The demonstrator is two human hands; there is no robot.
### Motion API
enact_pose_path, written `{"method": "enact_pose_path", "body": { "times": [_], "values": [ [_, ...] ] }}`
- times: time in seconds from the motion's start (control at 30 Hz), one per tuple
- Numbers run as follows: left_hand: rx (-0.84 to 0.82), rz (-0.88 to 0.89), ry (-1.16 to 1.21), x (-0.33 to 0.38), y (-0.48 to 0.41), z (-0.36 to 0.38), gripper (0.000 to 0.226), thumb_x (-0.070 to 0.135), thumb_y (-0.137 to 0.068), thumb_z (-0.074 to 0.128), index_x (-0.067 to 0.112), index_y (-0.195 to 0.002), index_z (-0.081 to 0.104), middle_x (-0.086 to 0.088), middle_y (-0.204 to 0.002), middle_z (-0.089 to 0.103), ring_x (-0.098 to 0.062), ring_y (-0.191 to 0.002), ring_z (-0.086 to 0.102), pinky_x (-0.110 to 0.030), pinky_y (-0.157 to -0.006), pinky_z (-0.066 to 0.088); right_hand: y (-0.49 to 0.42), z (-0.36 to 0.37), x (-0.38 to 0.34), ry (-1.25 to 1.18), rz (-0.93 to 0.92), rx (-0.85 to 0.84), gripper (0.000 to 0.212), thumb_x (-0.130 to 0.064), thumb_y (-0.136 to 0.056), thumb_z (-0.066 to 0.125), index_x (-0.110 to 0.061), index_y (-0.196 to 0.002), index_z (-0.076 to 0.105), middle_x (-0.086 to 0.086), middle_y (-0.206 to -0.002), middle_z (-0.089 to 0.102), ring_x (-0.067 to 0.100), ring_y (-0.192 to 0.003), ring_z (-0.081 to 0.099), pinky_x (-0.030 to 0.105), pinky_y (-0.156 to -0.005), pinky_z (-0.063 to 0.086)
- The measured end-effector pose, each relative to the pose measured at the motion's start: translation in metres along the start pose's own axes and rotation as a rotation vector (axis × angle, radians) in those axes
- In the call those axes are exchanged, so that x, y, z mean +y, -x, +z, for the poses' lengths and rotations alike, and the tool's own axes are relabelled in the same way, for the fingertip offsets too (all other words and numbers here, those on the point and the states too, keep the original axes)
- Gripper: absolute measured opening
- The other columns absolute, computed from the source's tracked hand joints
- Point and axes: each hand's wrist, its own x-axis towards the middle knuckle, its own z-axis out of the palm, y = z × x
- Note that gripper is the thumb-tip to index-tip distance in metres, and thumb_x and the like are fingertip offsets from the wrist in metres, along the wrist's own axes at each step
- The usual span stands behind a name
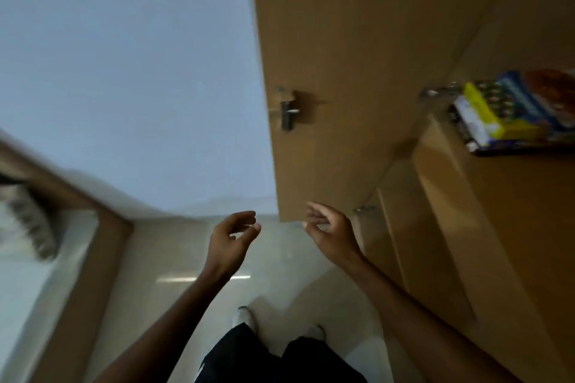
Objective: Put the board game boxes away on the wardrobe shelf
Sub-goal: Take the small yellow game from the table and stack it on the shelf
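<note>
Pale blue-grey wall (124,71) on the left, glossy light floor (280,274) below, and the open wardrobe door (326,40) swings up through the middle of the view, a small metal latch (287,112) on its inner face. At the far left a wooden frame (93,227) and a striped cloth (31,221) go by in blur.

The board game boxes (510,115) sit stacked on the wardrobe shelf (497,196) at the right, bright yellow and blue, lying at an angle and close to the shelf's front edge.

Both hands are empty. The left hand (231,239) hangs in front of the person with its fingers loosely curled, holding nothing. The right hand (329,233) is just as relaxed, up by the door's lower corner; whether it touches the panel cannot be told.

So the stowing looks largely done, and what remains is probably tidying up and shutting the wardrobe. To do it well, he should nudge the stack back from the edge and square it with flat palms, so nothing fouls the door. The door should then be pushed by its free edge, fingers kept clear of the latch side. The slick floor underfoot calls for a steady stance while reaching.
</note>
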Motion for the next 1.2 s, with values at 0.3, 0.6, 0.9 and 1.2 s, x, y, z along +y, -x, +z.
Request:
{"method": "enact_pose_path", "body": {
  "times": [0.3,0.6,0.9,1.2],
  "values": [
    [0.467,-0.1,0.146,-0.102,0.129,-0.21,0.03,0.033,-0.076,0.068,0.028,-0.106,0.068,0.007,-0.105,0.071,-0.005,-0.091,0.066,-0.027,-0.081,0.052,0.063,0.227,-0.074,0.148,-0.184,-0.449,0.044,-0.019,-0.081,0.07,-0.023,-0.124,0.061,-0.007,-0.108,0.067,0.005,-0.099,0.063,0.023,-0.086,0.05],
    [1.077,-0.213,0.263,-0.209,0.331,-0.37,0.032,0.026,-0.078,0.072,0.018,-0.109,0.069,0.002,-0.102,0.071,-0.01,-0.09,0.066,-0.022,-0.078,0.054,0.206,0.462,-0.136,0.268,-0.437,-0.971,0.041,-0.018,-0.082,0.071,-0.022,-0.122,0.062,-0.006,-0.104,0.067,0.007,-0.096,0.062,0.017,-0.082,0.049],
    [1.61,-0.409,0.371,-0.28,0.529,-0.406,0.034,0.027,-0.082,0.07,0.024,-0.116,0.066,0.012,-0.108,0.067,0.002,-0.093,0.061,-0.022,-0.078,0.052,0.396,0.656,-0.153,0.438,-0.692,-1.571,0.043,-0.02,-0.082,0.072,-0.023,-0.123,0.061,-0.005,-0.102,0.068,0.008,-0.096,0.064,0.023,-0.084,0.053],
    [2.046,-0.604,0.541,-0.348,0.686,-0.456,0.03,0.02,-0.084,0.071,0.024,-0.114,0.066,0.009,-0.108,0.068,-0.006,-0.099,0.063,-0.016,-0.074,0.052,0.605,0.806,-0.145,0.512,-0.887,-1.979,0.047,-0.024,-0.082,0.071,-0.025,-0.128,0.059,-0.009,-0.109,0.066,0.002,-0.098,0.061,0.023,-0.082,0.051]
  ]
}}
